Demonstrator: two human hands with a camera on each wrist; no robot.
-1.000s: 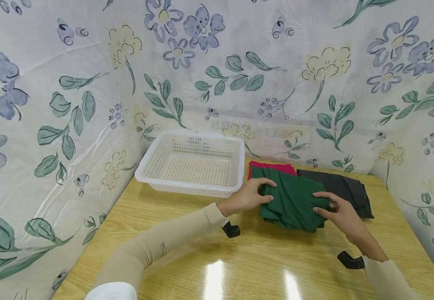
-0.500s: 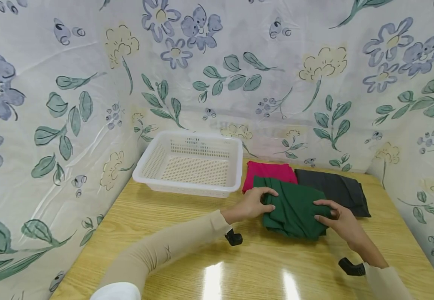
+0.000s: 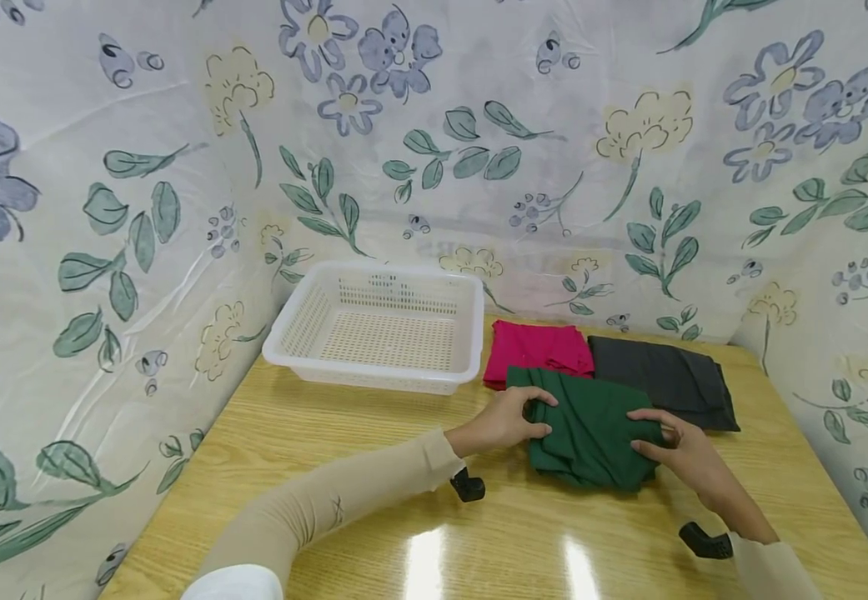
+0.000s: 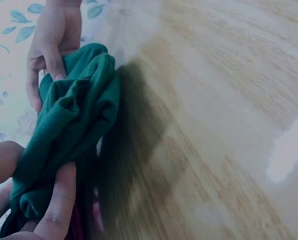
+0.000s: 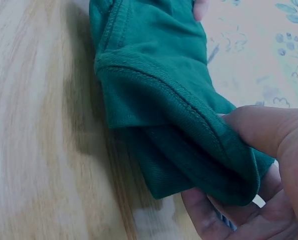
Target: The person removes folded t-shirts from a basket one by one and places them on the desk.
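A folded green garment [image 3: 591, 429] is held between my two hands over the table, its kind not plain. My left hand [image 3: 507, 419] pinches its left end, thumb on the near side. At the right end, my right hand [image 3: 692, 458] grips the layers between thumb and fingers. The right wrist view shows a stitched hem on the green cloth [image 5: 153, 95], with loose layers beneath it. In the left wrist view the bunched cloth [image 4: 74, 115] casts a shadow on the wood. Behind it lie a folded pink-red cloth [image 3: 534, 348] and a folded dark grey cloth [image 3: 662, 379].
A white plastic basket [image 3: 373, 379] with slotted walls stands at the back left of the wooden table [image 3: 351, 417]. A floral sheet [image 3: 434, 208] hangs along the back and sides. Black wrist mounts [image 3: 704, 540] stick out below the sleeves.
Both hands have drawn the green garment toward the table's near side. More of the pink-red cloth behind it now shows. The basket has stayed in place.
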